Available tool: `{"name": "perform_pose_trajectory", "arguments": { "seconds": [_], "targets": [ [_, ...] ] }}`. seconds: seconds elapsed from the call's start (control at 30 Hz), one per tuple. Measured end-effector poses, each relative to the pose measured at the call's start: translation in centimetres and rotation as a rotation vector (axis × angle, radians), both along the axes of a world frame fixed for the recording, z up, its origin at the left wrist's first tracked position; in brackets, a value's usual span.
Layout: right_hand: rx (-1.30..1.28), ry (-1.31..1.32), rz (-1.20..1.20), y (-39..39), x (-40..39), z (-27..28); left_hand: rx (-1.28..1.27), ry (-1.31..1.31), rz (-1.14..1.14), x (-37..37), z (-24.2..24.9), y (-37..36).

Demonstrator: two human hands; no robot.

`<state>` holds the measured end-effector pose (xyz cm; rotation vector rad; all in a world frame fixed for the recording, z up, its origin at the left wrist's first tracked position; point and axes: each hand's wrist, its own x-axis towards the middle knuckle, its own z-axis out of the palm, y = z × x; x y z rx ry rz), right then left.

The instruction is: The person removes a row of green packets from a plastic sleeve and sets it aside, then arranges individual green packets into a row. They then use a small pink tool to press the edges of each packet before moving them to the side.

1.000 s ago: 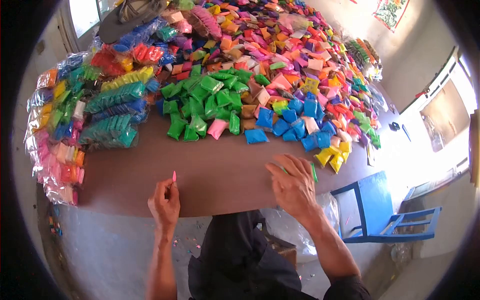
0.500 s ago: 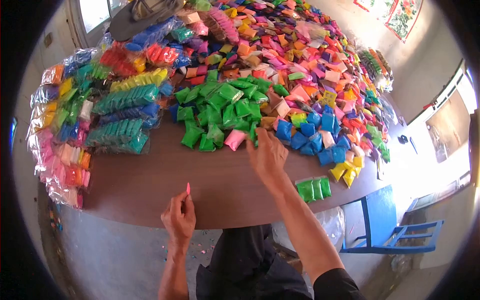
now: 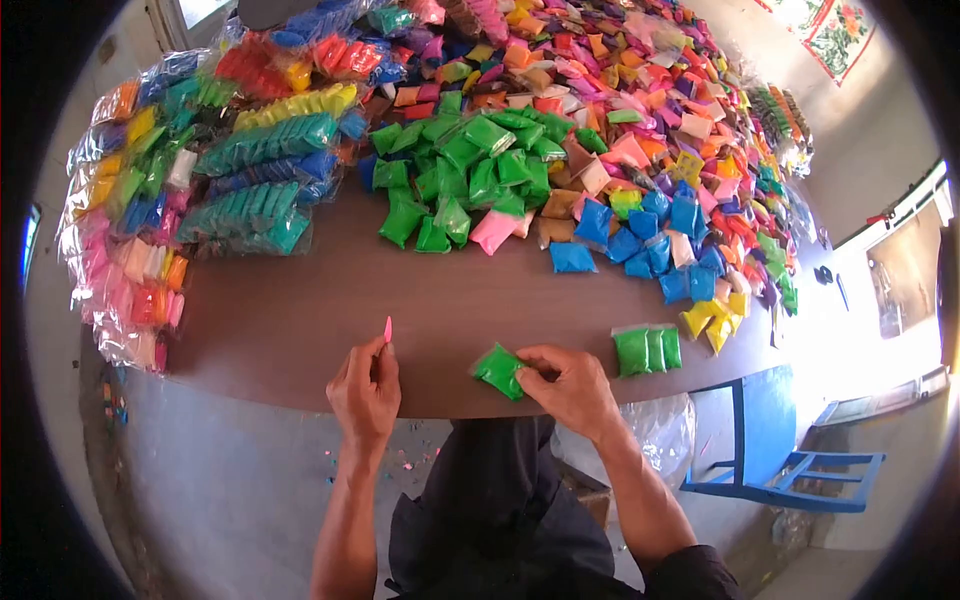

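Note:
Pinched between the thumb and fingers of my right hand (image 3: 572,388) is a small green packet (image 3: 497,372), close over the table's near edge. My left hand (image 3: 364,396) is closed on a small pointed pink piece (image 3: 388,330), tip upward; its exact kind I cannot tell. To the right of my right hand, a short row of overlapping green packets (image 3: 632,352) lies on the table. Farther back is a heap of loose green packets (image 3: 465,150), with a pink packet (image 3: 493,232) at its front.
Bundled packets in clear wrap (image 3: 265,215) are stacked at the left of the brown table (image 3: 290,320). A large mixed-colour heap (image 3: 610,70) fills the back. Blue packets (image 3: 640,245) and yellow packets (image 3: 716,320) lie at the right, near a blue chair (image 3: 768,430).
My right hand has come back from the green heap to the near edge, bringing a green packet. My left hand still holds the pink piece. The camera view has shifted.

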<state>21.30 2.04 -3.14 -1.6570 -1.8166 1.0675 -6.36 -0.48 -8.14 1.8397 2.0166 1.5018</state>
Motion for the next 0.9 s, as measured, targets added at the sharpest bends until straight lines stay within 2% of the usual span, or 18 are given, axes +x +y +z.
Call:
{"name": "perform_pose_trajectory", "arguments": {
  "seconds": [0.07,0.17,0.27,0.4,0.8,0.9],
  "targets": [
    [-0.030,-0.202,-0.038,-0.3,-0.3,2.5,0.015,0.013,0.000,-0.1,-0.2,0.1],
    [0.365,-0.313,-0.005,-1.0,-0.2,2.0,0.017,0.017,0.001,-0.1,-0.3,0.2],
    [0.558,-0.236,0.189,-1.3,-1.2,2.7,0.008,0.032,0.007,-0.2,-0.1,0.1],
    [0.627,-0.350,0.430,-2.3,-2.2,1.0,0.027,0.044,0.009,-0.2,-0.4,0.2],
    [0.714,-0.459,0.389,-2.7,-2.7,0.2,-0.035,-0.028,-0.022,-0.4,0.0,0.0],
    [0.712,-0.432,0.380,-2.7,-2.6,-0.1,-0.044,0.000,-0.095,-0.5,0.7,-0.6]
  ]
}}
